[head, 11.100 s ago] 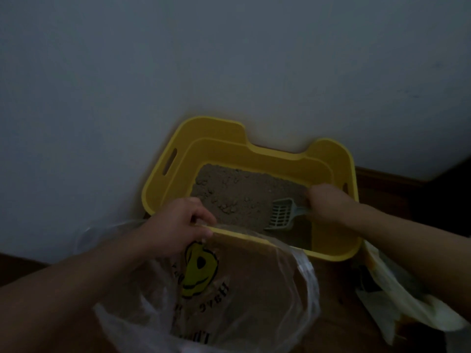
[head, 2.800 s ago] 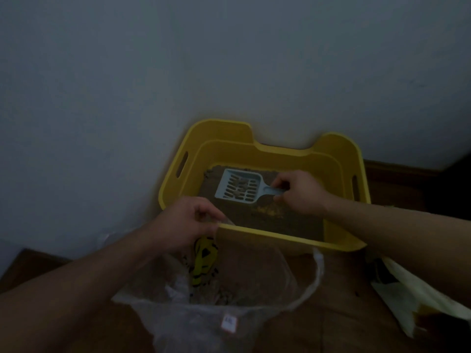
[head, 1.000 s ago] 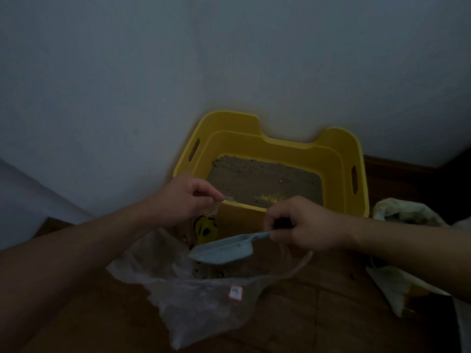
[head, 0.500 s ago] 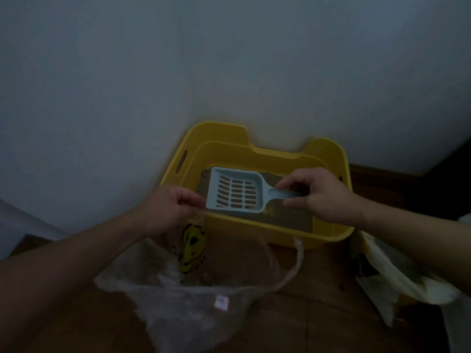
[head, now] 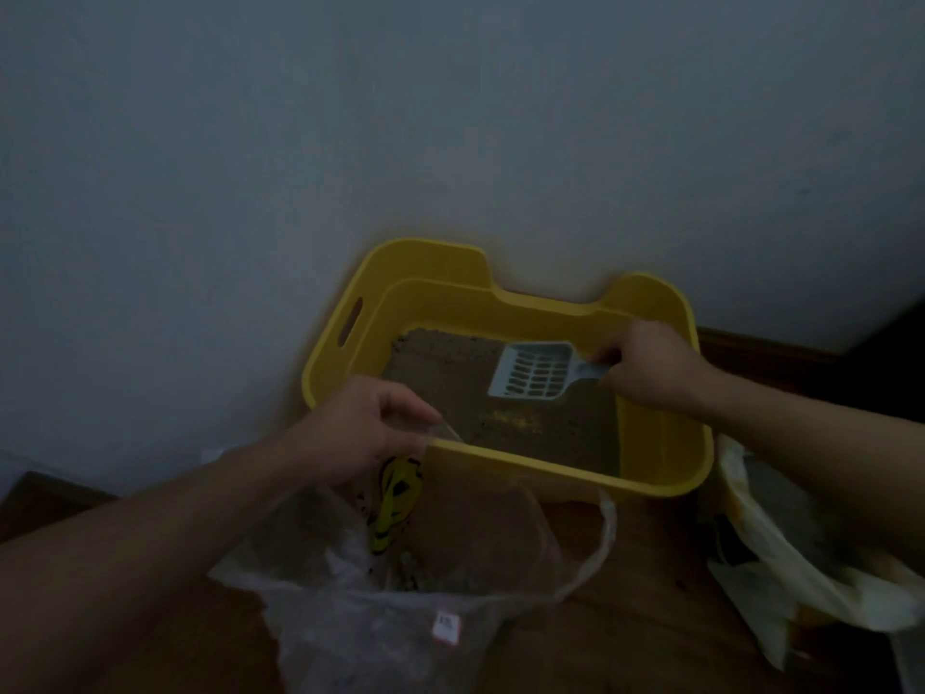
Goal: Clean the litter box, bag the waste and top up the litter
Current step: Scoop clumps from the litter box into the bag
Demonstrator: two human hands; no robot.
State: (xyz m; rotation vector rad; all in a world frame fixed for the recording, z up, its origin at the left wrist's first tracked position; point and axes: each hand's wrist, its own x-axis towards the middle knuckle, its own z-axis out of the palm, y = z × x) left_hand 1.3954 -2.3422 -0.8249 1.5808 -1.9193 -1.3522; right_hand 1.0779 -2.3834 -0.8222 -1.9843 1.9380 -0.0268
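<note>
A yellow litter box (head: 655, 458) stands against the white wall, with brown litter (head: 440, 373) across its floor. My right hand (head: 645, 365) grips the handle of a pale blue slotted scoop (head: 533, 370), held tilted just over the litter at the box's back right. The scoop looks empty. In front of the box lies a clear plastic bag (head: 380, 598) printed with a yellow smiley face. My left hand (head: 360, 435) pinches the bag's rim and holds its mouth open beside the box's front left wall.
A white and yellow litter sack (head: 781, 558) lies crumpled on the wooden floor (head: 625, 638) to the right of the box. A dark wooden skirting (head: 771, 348) runs along the wall behind it. The room is dim.
My right hand tipped the scoop over the bag, then carried it back up and into the box, now low over the litter at the back right. My left hand keeps the bag open.
</note>
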